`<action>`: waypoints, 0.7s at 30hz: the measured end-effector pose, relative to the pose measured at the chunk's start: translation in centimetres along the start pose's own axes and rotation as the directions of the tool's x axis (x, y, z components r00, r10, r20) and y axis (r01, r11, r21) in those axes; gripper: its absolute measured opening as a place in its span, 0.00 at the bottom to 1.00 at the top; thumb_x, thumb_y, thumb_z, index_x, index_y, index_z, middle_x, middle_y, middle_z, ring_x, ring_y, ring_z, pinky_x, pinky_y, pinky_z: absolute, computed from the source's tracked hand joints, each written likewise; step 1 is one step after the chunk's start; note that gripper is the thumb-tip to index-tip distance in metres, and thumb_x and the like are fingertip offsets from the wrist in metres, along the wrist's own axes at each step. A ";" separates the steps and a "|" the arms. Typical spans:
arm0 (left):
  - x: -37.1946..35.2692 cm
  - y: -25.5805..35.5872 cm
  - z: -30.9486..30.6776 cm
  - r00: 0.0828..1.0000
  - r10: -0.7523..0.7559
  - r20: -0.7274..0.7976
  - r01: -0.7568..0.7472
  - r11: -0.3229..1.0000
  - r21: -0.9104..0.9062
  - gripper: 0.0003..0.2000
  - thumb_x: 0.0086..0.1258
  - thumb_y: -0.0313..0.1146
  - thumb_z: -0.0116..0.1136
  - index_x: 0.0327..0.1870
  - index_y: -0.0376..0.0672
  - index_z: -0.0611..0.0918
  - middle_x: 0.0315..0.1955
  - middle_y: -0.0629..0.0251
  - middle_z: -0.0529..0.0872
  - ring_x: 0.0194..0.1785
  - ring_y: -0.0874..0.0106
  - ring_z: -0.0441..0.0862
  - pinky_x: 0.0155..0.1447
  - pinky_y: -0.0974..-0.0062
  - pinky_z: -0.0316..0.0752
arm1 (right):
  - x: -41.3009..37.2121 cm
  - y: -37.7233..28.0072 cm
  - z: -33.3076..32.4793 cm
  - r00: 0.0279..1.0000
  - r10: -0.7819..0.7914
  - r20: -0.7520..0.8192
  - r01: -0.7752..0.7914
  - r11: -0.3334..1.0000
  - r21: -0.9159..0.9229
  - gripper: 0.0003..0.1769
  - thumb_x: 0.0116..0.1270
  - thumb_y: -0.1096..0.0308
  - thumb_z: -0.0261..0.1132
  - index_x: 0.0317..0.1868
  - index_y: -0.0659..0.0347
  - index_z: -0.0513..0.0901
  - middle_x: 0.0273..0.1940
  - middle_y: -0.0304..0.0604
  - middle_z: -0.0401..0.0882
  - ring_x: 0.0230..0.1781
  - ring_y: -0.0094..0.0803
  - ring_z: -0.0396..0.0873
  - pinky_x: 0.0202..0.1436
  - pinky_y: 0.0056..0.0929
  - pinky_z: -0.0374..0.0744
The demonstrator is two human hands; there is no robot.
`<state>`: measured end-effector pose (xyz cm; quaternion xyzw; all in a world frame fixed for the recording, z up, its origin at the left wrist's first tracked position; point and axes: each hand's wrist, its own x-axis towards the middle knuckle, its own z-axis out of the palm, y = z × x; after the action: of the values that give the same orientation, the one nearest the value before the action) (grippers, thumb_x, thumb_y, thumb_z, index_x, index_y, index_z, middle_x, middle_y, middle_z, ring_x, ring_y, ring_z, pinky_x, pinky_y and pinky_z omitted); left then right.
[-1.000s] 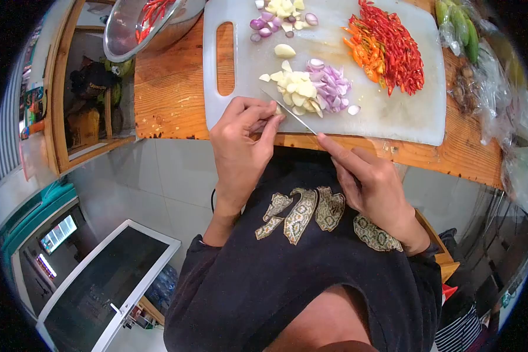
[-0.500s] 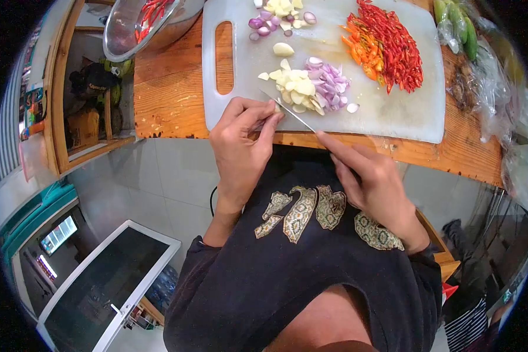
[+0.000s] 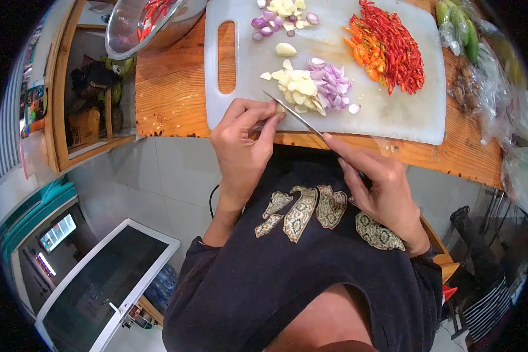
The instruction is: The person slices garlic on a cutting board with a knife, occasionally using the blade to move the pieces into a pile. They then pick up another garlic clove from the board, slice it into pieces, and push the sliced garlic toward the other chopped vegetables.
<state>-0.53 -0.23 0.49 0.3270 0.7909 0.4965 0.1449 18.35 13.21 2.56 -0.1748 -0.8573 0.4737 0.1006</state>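
My right hand point(image 3: 378, 179) grips a knife, its handle hidden in my fingers. The thin blade point(image 3: 302, 121) slants up and left over the near edge of the white cutting board point(image 3: 393, 120). At the blade, my left hand point(image 3: 243, 138) pinches a small pale piece, apparently a garlic clove point(image 3: 280, 109), mostly covered by my fingertips. Just beyond lies a heap of sliced garlic point(image 3: 299, 87), touching a heap of sliced shallots point(image 3: 332, 85). One whole garlic clove point(image 3: 286, 50) rests farther back, below a group of peeled shallots point(image 3: 267, 24) and garlic.
Sliced red chillies point(image 3: 396, 50) and orange chillies point(image 3: 366, 56) cover the board's right part. A metal bowl point(image 3: 120, 44) with red chillies stands at the back left of the wooden table point(image 3: 170, 88). Plastic bags point(image 3: 490, 82) and green vegetables point(image 3: 469, 38) lie at the right.
My right hand and the knife have shifted slightly right and toward me. My left hand keeps its pinch almost in place. At the far right, a person's dark-clothed leg has come into clearer view.
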 end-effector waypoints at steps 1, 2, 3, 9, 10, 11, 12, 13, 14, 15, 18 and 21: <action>0.0 0.0 0.0 1.000 0.001 0.005 -0.001 1.000 -0.003 0.08 0.65 0.14 0.69 0.44 0.29 0.89 0.41 0.58 0.88 0.44 0.73 0.89 0.50 0.78 0.87 | 0.2 0.1 0.4 1.000 -0.007 0.002 0.007 1.000 -0.017 0.29 0.68 0.78 0.66 0.70 0.52 0.80 0.28 0.51 0.80 0.26 0.46 0.81 0.31 0.44 0.79; 0.0 0.0 0.1 1.000 0.002 0.002 -0.002 1.000 -0.006 0.08 0.65 0.14 0.69 0.44 0.29 0.89 0.41 0.58 0.88 0.44 0.73 0.89 0.49 0.78 0.86 | 0.4 0.2 0.6 1.000 -0.011 0.001 0.011 0.999 -0.036 0.29 0.68 0.78 0.66 0.70 0.52 0.80 0.28 0.51 0.80 0.25 0.47 0.81 0.31 0.44 0.79; 0.0 -0.1 0.2 1.000 0.005 0.000 -0.005 1.000 -0.009 0.08 0.65 0.14 0.69 0.44 0.29 0.89 0.41 0.59 0.88 0.44 0.73 0.89 0.49 0.78 0.86 | 0.7 0.3 0.8 1.000 -0.009 -0.012 0.009 1.000 -0.024 0.29 0.68 0.78 0.66 0.70 0.52 0.80 0.28 0.52 0.81 0.25 0.47 0.81 0.31 0.44 0.79; 0.0 -0.1 0.2 1.000 -0.002 -0.017 0.002 1.000 -0.013 0.08 0.65 0.15 0.70 0.44 0.30 0.90 0.41 0.59 0.88 0.44 0.75 0.88 0.47 0.80 0.85 | 0.6 1.0 0.4 0.999 -0.004 -0.037 0.004 1.000 -0.014 0.28 0.68 0.78 0.66 0.69 0.53 0.81 0.29 0.54 0.82 0.25 0.47 0.82 0.32 0.44 0.79; -0.1 -0.2 0.2 1.000 -0.007 -0.017 0.006 1.000 -0.020 0.08 0.65 0.15 0.70 0.44 0.30 0.90 0.41 0.60 0.88 0.43 0.75 0.88 0.47 0.80 0.85 | 0.3 1.3 0.4 0.997 -0.027 -0.074 0.027 1.000 0.004 0.28 0.68 0.78 0.66 0.69 0.53 0.81 0.29 0.53 0.81 0.25 0.47 0.82 0.32 0.43 0.79; -0.2 -0.2 0.3 1.000 -0.016 -0.020 0.015 0.999 -0.033 0.08 0.65 0.15 0.70 0.44 0.30 0.90 0.41 0.60 0.88 0.43 0.75 0.88 0.47 0.80 0.85 | 0.1 1.2 0.2 0.997 -0.027 -0.078 0.028 0.999 0.016 0.28 0.68 0.78 0.66 0.69 0.53 0.81 0.28 0.53 0.81 0.25 0.47 0.82 0.32 0.43 0.79; -0.1 -0.2 0.3 0.999 -0.022 -0.024 0.020 0.999 -0.048 0.08 0.65 0.15 0.70 0.43 0.30 0.90 0.41 0.60 0.88 0.43 0.75 0.88 0.47 0.80 0.85 | 0.0 1.1 0.1 0.996 -0.027 -0.081 0.030 0.999 0.028 0.28 0.68 0.78 0.66 0.69 0.53 0.81 0.28 0.53 0.81 0.26 0.47 0.82 0.32 0.43 0.79; -0.1 -0.1 0.3 0.999 -0.026 -0.027 0.024 0.998 -0.062 0.07 0.65 0.15 0.70 0.43 0.30 0.90 0.41 0.60 0.88 0.43 0.75 0.88 0.47 0.80 0.85 | -0.1 0.4 -0.4 0.999 -0.011 -0.050 0.013 0.999 0.036 0.28 0.68 0.78 0.66 0.69 0.53 0.81 0.28 0.53 0.81 0.26 0.46 0.82 0.32 0.43 0.78; -0.1 -0.2 0.4 1.000 -0.020 -0.021 0.019 0.998 -0.055 0.08 0.65 0.15 0.70 0.43 0.29 0.89 0.41 0.60 0.88 0.43 0.75 0.88 0.47 0.80 0.85 | -0.2 0.0 -0.6 1.000 0.001 -0.016 0.000 0.999 0.044 0.28 0.68 0.78 0.66 0.69 0.53 0.81 0.28 0.52 0.81 0.26 0.46 0.81 0.32 0.43 0.78; -0.1 -0.4 0.3 1.000 -0.015 -0.019 0.014 0.999 -0.045 0.08 0.65 0.15 0.70 0.43 0.29 0.89 0.41 0.60 0.88 0.43 0.75 0.88 0.47 0.80 0.85 | -0.3 -0.1 -0.6 1.000 0.005 -0.016 -0.004 0.999 0.037 0.28 0.68 0.78 0.66 0.69 0.52 0.81 0.28 0.52 0.80 0.25 0.46 0.81 0.32 0.43 0.78; -0.1 -0.2 0.2 1.000 -0.015 -0.020 0.014 1.000 -0.023 0.08 0.65 0.15 0.70 0.44 0.29 0.89 0.41 0.60 0.88 0.44 0.75 0.88 0.47 0.80 0.86 | -0.1 -0.3 -0.5 1.000 0.024 0.002 -0.024 0.999 0.036 0.29 0.68 0.78 0.66 0.69 0.52 0.81 0.28 0.51 0.80 0.25 0.46 0.81 0.32 0.43 0.78; -0.2 -0.4 0.2 1.000 -0.017 -0.026 0.015 0.999 -0.047 0.08 0.65 0.15 0.70 0.44 0.29 0.89 0.41 0.60 0.88 0.43 0.75 0.88 0.47 0.81 0.85 | 0.3 -0.6 -0.2 0.999 0.046 0.022 -0.047 0.999 0.025 0.29 0.67 0.78 0.67 0.69 0.52 0.81 0.28 0.51 0.80 0.26 0.48 0.81 0.32 0.43 0.79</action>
<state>-0.45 -0.36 0.04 0.3105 0.7836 0.5180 0.1459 18.04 13.22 3.18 -0.1883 -0.8480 0.4886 0.0824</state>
